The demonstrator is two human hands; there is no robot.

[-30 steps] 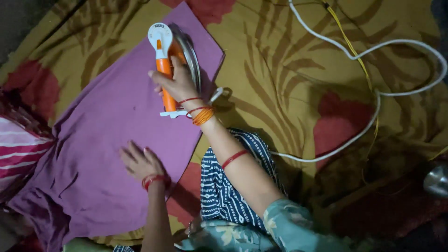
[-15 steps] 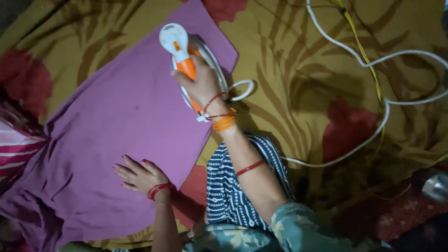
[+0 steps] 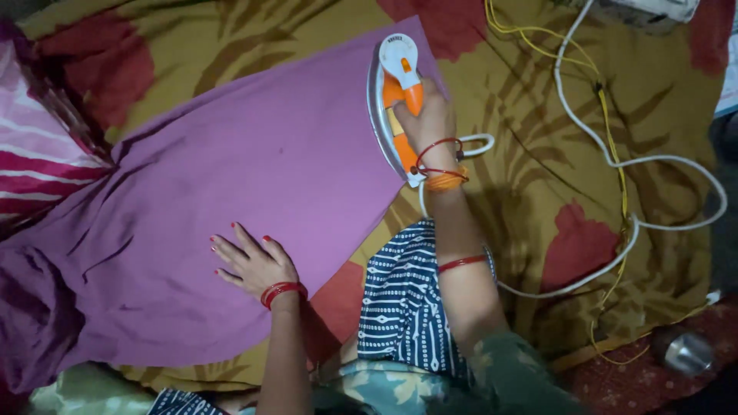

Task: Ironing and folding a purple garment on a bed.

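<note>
- Since the earlier frame, the iron (image 3: pixel 396 100) has travelled toward the far corner of the purple cloth (image 3: pixel 231 200), and the left hand has slid up from the near hem onto the middle of the panel.
- Right hand (image 3: pixel 427 123): fingers clenched around the orange handle of the iron; soleplate flat on the cloth at its right edge, nose pointing away from the person.
- Left hand (image 3: pixel 252 263): fingers released and spread, palm pressing the cloth flat; it grasps nothing.
- Cloth position: spread over the patterned bedsheet (image 3: pixel 538 177), with its left end bunched in folds beside a striped pink fabric (image 3: pixel 42 154).
- White cord (image 3: pixel 653 223): trails from the iron's heel in loops across the sheet, alongside a thin yellow wire (image 3: pixel 538 38).
- Progress, as judged: the central panel looks smooth; the bunched left end shows creases and appears still to be pressed.
- A steel cup (image 3: pixel 686 352) sits at the lower right, well apart.
</note>
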